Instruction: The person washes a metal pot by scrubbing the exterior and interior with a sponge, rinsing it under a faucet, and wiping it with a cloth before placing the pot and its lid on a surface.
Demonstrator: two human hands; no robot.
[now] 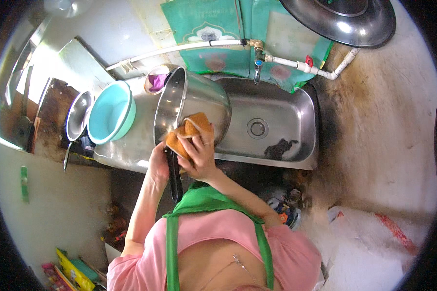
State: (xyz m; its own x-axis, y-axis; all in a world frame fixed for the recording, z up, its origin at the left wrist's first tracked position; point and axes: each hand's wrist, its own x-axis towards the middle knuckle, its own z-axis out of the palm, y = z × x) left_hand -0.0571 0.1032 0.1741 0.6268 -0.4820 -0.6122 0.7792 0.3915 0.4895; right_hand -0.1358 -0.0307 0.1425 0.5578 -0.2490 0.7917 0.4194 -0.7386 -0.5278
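Note:
A large metal pan [204, 94] with a black handle [174, 176] is tilted on its side over the left end of the stainless steel sink [236, 109]. Near the base of the handle, my left hand [159, 163] grips the pan at its lower rim. My right hand [200, 156] holds a folded orange-brown cloth [195, 127] against the pan's outside, close to where the handle joins. The pan's inside faces left and shows only in part. The fingers of my left hand are partly hidden behind the rim and the cloth.
On the metal drainboard [125, 156] stand a turquoise basin [109, 112] and, farther left, a small metal pan [79, 116]. A bowl with a purple cloth [156, 83] is behind the big pan. The faucet [257, 69] overhangs the sink, where a dark wet patch [278, 149] lies.

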